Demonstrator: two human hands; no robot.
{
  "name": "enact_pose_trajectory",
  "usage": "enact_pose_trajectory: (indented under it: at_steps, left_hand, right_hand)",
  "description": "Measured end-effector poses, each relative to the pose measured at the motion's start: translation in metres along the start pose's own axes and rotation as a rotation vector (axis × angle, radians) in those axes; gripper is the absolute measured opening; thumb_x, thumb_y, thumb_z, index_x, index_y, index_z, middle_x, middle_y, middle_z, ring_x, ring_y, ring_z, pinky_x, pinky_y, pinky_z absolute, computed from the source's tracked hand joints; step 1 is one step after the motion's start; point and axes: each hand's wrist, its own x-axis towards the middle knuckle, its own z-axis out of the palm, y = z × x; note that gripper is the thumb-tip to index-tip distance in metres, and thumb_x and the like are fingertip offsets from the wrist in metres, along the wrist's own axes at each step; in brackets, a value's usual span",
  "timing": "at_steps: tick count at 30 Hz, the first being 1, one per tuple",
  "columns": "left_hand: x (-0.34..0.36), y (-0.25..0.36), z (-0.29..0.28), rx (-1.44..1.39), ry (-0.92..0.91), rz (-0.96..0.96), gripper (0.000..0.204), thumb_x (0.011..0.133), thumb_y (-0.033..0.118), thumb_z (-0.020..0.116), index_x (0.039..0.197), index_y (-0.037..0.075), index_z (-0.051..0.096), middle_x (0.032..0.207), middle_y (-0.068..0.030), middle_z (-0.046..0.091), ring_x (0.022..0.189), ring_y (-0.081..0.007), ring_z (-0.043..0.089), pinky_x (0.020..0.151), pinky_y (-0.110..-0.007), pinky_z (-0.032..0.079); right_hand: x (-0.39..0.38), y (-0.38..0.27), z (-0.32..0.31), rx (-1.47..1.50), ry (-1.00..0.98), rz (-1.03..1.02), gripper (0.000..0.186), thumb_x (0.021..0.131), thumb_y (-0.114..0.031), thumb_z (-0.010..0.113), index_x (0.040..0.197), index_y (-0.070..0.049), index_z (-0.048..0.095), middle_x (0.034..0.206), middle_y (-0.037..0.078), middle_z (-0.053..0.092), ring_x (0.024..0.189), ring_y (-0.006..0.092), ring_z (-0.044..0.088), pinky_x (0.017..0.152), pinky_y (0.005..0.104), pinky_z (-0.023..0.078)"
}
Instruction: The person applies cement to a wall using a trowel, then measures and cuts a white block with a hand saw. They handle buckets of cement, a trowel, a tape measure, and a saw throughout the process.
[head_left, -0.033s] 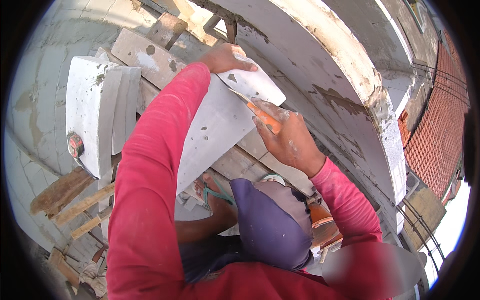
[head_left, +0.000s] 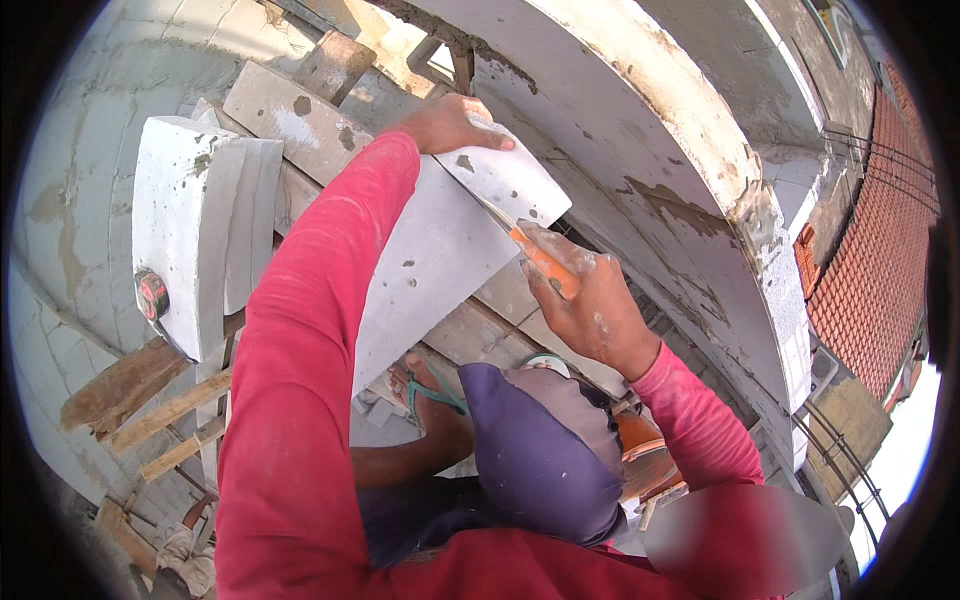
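A white lightweight block (head_left: 420, 255) lies across wooden planks, with small grey mortar spots on its face. My right hand (head_left: 590, 305) is closed round the orange handle (head_left: 548, 265) of a handsaw. The saw's thin blade (head_left: 478, 203) lies along a dark cut line running across the block near its far right end. At that end my left hand (head_left: 455, 127) holds the block, its thumb stretched over the top face and its fingers bent at the far edge, partly hidden.
At left stand more white blocks (head_left: 175, 225) with a tape measure (head_left: 152, 293) on one. Below them, timber pieces (head_left: 130, 385) stick out. A curved white wall (head_left: 640, 140) rises at right. A sandalled foot (head_left: 428, 385) and a dark cap (head_left: 545, 440) show below the block.
My right hand has drawn the saw back toward the lower right, and more of the blade shows. My left hand stays on the block's end.
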Motion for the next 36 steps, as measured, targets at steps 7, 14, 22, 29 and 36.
enact_pose_trajectory:
  at_steps: [7, 14, 22, 29, 36]
  left_hand:
    - [0.002, 0.001, 0.003, -0.079, 0.052, 0.047, 0.092, 0.063, 0.074, 0.084, 0.12, 0.002, 0.072, 0.118, -0.021, 0.073, 0.115, -0.0317, 0.068, 0.099, -0.039, 0.052]
    - [-0.012, -0.002, 0.017, -0.069, 0.039, 0.025, 0.094, 0.062, 0.074, 0.085, 0.121, 0.001, 0.072, 0.121, -0.0225, 0.071, 0.116, -0.033, 0.067, 0.101, -0.04, 0.051]
    - [0.0, -0.001, 0.015, -0.043, 0.021, -0.015, 0.097, 0.062, 0.075, 0.084, 0.123, 0.001, 0.071, 0.124, -0.0232, 0.07, 0.119, -0.0346, 0.066, 0.104, -0.042, 0.05]
    - [0.012, 0.002, 0.012, -0.038, 0.082, 0.005, 0.098, 0.06, 0.075, 0.084, 0.123, 0.002, 0.072, 0.122, -0.0227, 0.071, 0.117, -0.0337, 0.067, 0.102, -0.041, 0.052]
    - [0.001, -0.015, 0.018, -0.02, 0.039, 0.031, 0.1, 0.06, 0.075, 0.084, 0.125, 0.0, 0.071, 0.124, -0.0219, 0.071, 0.119, -0.0341, 0.067, 0.103, -0.041, 0.051]
  right_hand:
    - [0.004, -0.018, -0.005, -0.016, -0.072, 0.087, 0.025, 0.091, -0.011, 0.066, 0.109, 0.005, 0.066, 0.078, 0.026, 0.068, 0.072, 0.0447, 0.067, 0.069, 0.0468, 0.056]
    - [-0.059, -0.021, -0.024, 0.036, 0.056, 0.017, 0.023, 0.091, -0.013, 0.066, 0.105, 0.006, 0.066, 0.077, 0.028, 0.067, 0.07, 0.0458, 0.066, 0.069, 0.0473, 0.056]
    - [0.022, -0.01, 0.002, 0.016, -0.195, 0.262, 0.04, 0.094, -0.009, 0.065, 0.131, 0.005, 0.064, 0.091, 0.03, 0.07, 0.079, 0.0439, 0.072, 0.078, 0.0421, 0.055]
    - [-0.04, -0.012, -0.017, 0.012, -0.121, 0.234, 0.04, 0.094, -0.005, 0.063, 0.133, 0.003, 0.063, 0.12, 0.026, 0.07, 0.102, 0.035, 0.074, 0.092, 0.0385, 0.056]
    - [-0.028, -0.024, -0.012, 0.131, -0.177, 0.328, 0.04, 0.097, -0.008, 0.062, 0.136, 0.0, 0.063, 0.119, 0.027, 0.071, 0.106, 0.0333, 0.074, 0.097, 0.0414, 0.054]
